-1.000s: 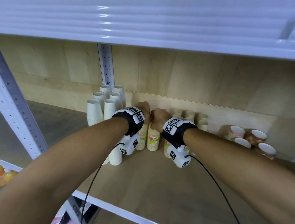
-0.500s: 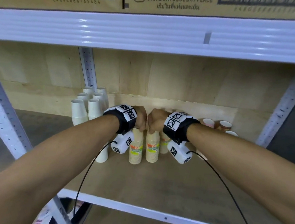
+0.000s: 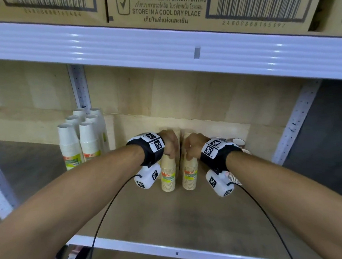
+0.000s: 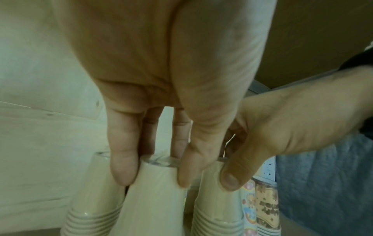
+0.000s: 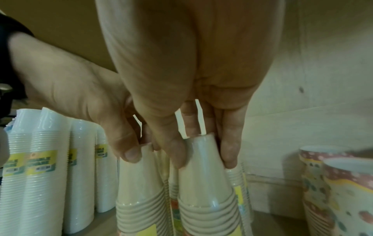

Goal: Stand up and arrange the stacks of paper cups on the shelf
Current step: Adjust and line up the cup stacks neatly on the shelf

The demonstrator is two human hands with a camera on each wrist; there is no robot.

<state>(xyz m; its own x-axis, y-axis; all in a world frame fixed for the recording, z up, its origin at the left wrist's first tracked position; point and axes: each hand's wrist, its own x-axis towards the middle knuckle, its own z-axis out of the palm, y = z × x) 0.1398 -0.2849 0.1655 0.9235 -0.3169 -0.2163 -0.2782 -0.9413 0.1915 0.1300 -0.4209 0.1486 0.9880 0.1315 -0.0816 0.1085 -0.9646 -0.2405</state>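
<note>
Two beige paper cup stacks stand upright side by side mid-shelf, wrapped in clear film with printed labels. My left hand (image 3: 170, 147) pinches the top of the left beige stack (image 3: 168, 176) from above; the left wrist view shows its fingertips (image 4: 123, 174) and thumb on either side of that stack (image 4: 153, 199). My right hand (image 3: 191, 148) grips the top of the right beige stack (image 3: 190, 176) the same way, its fingers curled round the stack (image 5: 206, 188). The two hands almost touch. More beige stacks (image 4: 92, 199) stand close behind.
Several tall white cup stacks (image 3: 79, 140) stand upright at the left by the back upright post. Patterned cups (image 3: 238, 142) sit to the right, near my right wrist. A low white shelf beam (image 3: 159, 48) with cardboard boxes on it runs overhead. The shelf's front rail (image 3: 175, 251) is close.
Both hands have kept their hold on the tops of the two beige stacks. My head has risen and tilted up, so the upper beam and boxes now show.
</note>
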